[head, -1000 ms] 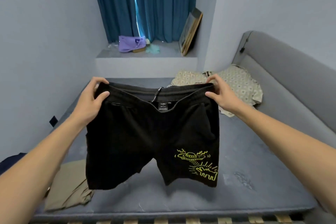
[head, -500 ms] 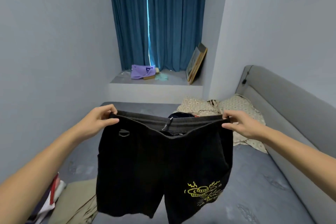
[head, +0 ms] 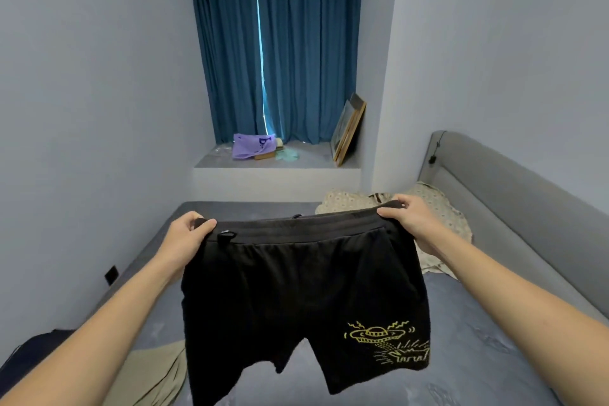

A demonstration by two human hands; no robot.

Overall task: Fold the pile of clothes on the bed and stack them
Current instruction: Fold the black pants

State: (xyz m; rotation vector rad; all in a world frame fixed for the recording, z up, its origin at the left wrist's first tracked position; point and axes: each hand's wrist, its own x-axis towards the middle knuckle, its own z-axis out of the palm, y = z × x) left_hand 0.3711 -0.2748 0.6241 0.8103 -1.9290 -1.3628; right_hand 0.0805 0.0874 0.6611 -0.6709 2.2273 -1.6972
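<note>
The black shorts now hang flatter and wider than a moment ago, with the waistband pulled straighter. The left hand pinches one end of the waistband and the right hand pinches the other, far apart. The shorts hang in the air over the blue bed. A patterned shirt lies behind them, and tan cloth lies down to the left

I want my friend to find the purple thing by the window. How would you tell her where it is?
Look past the bed to the blue curtains at the far wall. On the ledge below them, towards the left, lies a floppy purple bag with dark print. It is the only purple thing there; the picture frames lean at the right end.
</note>
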